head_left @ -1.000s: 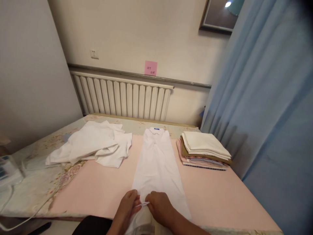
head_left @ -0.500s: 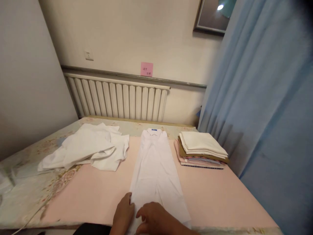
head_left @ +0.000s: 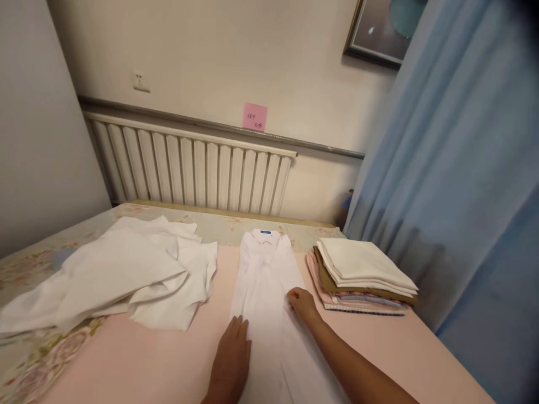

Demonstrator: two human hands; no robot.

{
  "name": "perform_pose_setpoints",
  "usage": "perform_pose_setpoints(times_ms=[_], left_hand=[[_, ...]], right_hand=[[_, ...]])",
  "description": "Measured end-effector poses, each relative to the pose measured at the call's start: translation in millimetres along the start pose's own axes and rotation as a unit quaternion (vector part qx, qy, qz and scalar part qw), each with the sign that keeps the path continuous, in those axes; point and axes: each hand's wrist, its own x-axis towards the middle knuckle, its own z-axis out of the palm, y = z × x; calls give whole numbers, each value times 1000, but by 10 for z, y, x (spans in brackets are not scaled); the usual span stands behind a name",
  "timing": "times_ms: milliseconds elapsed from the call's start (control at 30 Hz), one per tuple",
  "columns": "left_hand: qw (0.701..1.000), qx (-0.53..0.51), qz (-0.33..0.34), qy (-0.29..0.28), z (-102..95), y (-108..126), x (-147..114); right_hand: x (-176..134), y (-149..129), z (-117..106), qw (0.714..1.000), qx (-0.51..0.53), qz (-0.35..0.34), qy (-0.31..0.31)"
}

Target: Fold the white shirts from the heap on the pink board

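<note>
At the white shirt (head_left: 265,292), left hand (head_left: 231,354) lies flat; right hand (head_left: 304,306) curls, its grip unclear

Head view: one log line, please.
white shirt: laid out | left hand: at its left edge | right hand: at its right side

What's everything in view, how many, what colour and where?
Shirt: 1, white, middle
Crumpled cloth: 1 heap, white, left
Folded pile: 1, white, brown, pink, right
Sheet: 1, pink, under shirt
Floral cover: 1, pale, under sheet
Wall: 1, cream, behind
Rail: 1, grey, along wall
Radiator: 1, cream, below rail
Note: 1, pink, above radiator
Socket: 1, white, wall, upper left
Framed picture: 1, dark, upper right
Curtain: 1, blue, far right
Unclear thing: 1, blue, beside curtain
Panel: 1, grey, far left
Left hand: 1, bare, at shirt's left edge
Right hand: 1, bare, at shirt's right side
</note>
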Motion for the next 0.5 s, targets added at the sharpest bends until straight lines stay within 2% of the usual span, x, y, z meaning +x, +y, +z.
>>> perform_pose_setpoints(times_ms=[100, 200, 333, 500], left_hand=[[1000, 8, 24, 15, 131, -96, 56], [999, 23, 31, 12, 162, -116, 69], [998, 41, 37, 12, 172, -97, 68], [998, 48, 43, 24, 191, -95, 62]], right_hand=[[331, -44, 89, 998, -51, -2, 41], [586, -121, 196, 994, -96, 2, 57], [813, -200, 284, 989, -144, 6, 22], [870, -165, 226, 978, -209, 5, -17]])
